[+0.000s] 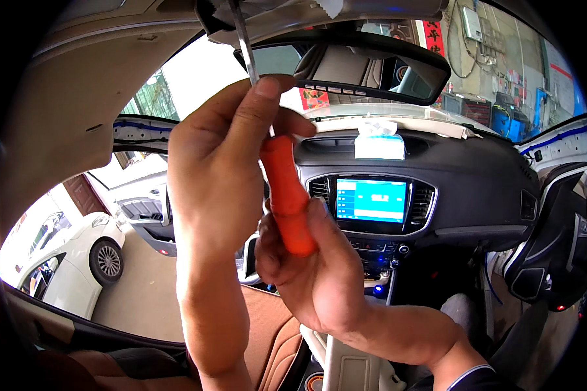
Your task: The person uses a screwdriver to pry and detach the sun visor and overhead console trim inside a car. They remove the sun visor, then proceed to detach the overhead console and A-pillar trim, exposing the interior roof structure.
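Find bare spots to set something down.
Bare-looking: dashboard, right of the tissue box; console lid, below the right forearm. Crowded: left of the screen, where left hand and right hand hold the orange-handled tool.

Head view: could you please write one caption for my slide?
Inside a car, the left hand holds a metal shaft and the right hand its orange handle.

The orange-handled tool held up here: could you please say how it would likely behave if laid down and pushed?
The orange-handled tool would probably stay stiff, since its metal shaft looks straight. Its rounded handle suggests it may roll. The weight might sit toward the handle, which looks much thicker than the shaft.
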A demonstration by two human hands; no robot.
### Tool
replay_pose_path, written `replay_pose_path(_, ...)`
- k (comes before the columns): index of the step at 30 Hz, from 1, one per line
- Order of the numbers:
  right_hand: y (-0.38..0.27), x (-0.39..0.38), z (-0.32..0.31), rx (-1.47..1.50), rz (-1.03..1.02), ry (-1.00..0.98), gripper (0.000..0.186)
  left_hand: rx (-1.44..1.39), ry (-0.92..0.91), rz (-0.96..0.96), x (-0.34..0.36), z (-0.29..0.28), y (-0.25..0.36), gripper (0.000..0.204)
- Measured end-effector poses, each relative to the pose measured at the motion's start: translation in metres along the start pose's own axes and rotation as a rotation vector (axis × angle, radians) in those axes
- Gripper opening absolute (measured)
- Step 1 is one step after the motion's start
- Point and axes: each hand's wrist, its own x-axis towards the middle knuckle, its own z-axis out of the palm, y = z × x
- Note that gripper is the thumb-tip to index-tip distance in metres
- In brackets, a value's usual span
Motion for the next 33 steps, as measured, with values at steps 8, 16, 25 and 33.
replay_pose_path(8, 0.005, -0.003, 0.010, 0.055, -0.042, 0.118, 0.050, -0.037, -0.063, -0.022, 0.007, -0.013, -0.010, 0.033)
replay_pose_path(16, 0.007, 0.000, 0.001, 0.302, 0.208, -0.172, 0.046, -0.090, -0.097, 0.010, 0.005, -0.018, 0.002, 0.031)
replay_pose_path(25, 0.018, 0.006, -0.017, 0.323, 0.250, -0.336, 0.055, -0.216, -0.142, -0.010, 0.011, -0.018, 0.005, 0.032)
replay_pose_path(33, 0.029, 0.008, -0.014, 0.226, 0.059, -0.273, 0.047, -0.059, -0.041, 0.010, 0.012, -0.014, 0.006, 0.034)
